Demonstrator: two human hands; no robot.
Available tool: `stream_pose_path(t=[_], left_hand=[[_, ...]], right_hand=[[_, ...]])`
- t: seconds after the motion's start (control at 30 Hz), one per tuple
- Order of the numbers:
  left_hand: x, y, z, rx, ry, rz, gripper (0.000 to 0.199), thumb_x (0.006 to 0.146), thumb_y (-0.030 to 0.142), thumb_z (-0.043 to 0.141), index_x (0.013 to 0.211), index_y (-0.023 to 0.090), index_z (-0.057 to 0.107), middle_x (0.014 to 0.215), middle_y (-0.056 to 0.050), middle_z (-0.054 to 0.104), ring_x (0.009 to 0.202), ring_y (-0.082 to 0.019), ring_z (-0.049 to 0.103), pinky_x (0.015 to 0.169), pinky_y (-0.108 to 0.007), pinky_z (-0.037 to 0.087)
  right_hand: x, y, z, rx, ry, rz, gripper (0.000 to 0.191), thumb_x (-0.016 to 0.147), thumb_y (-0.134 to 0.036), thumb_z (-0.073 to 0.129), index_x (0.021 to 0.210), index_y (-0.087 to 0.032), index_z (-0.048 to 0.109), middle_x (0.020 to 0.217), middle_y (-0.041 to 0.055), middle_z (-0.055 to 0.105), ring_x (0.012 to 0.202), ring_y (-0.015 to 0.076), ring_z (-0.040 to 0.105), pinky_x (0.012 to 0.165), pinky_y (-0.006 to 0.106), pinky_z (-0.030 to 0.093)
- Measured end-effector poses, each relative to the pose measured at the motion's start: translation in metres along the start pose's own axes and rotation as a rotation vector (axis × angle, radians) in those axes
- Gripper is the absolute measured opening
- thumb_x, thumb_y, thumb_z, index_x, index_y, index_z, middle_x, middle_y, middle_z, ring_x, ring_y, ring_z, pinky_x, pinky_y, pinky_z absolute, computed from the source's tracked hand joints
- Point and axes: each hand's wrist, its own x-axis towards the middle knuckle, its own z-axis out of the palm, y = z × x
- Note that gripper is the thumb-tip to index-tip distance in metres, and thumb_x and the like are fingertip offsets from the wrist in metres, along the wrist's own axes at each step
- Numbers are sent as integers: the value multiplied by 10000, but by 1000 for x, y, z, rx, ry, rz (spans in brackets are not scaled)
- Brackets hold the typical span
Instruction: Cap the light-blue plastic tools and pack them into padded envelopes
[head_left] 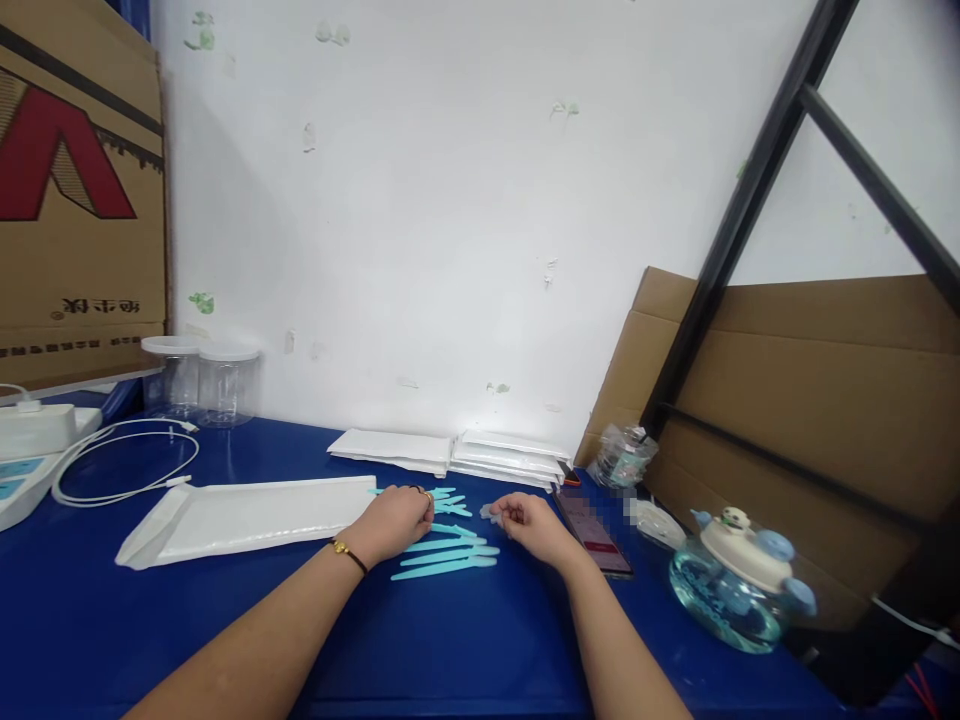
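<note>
Here, teal sticks (446,570) lie roughly side by side on the worktop (465,650), presumably for easy reach; the right hand (529,530) pinches a translucent piece (489,514) between its fingers; whether the left hand (401,522), curled beside them, grips one we cannot tell.

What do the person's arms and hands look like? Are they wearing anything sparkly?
The left hand has a thin, dark cord bracelet with a gold-coloured bead at the wrist, and what looks like a gold-coloured finger ring. The right hand shows no jewellery. Neither wears a glove, and no sleeves show on the forearms.
</note>
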Motion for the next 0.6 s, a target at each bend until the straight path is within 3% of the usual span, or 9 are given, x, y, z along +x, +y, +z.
stream_pose_path(t=[0.13,0.3,0.6], left_hand=[[0,0,-3,-57,16,-24,148,809,229,456,787,202,600,831,-33,663,723,-176,591,658,-276,390],[2,0,-4,-105,35,-25,137,820,250,461,793,207,588,819,-25,652,714,-167,584,612,-252,371],[1,4,-9,-117,30,-25,143,823,255,454,793,209,586,812,-25,646,716,-170,580,618,-249,376]], right_hand=[[-1,-7,-5,-72,51,-68,164,770,-313,610,817,-192,711,822,38,598,660,135,518,610,251,428],[-1,-10,-4,95,-38,-17,252,806,-371,575,925,-193,707,845,35,613,564,110,545,587,259,458],[-3,-20,-2,25,-66,-84,247,827,-360,552,954,-232,720,829,34,592,613,133,555,631,276,468]])
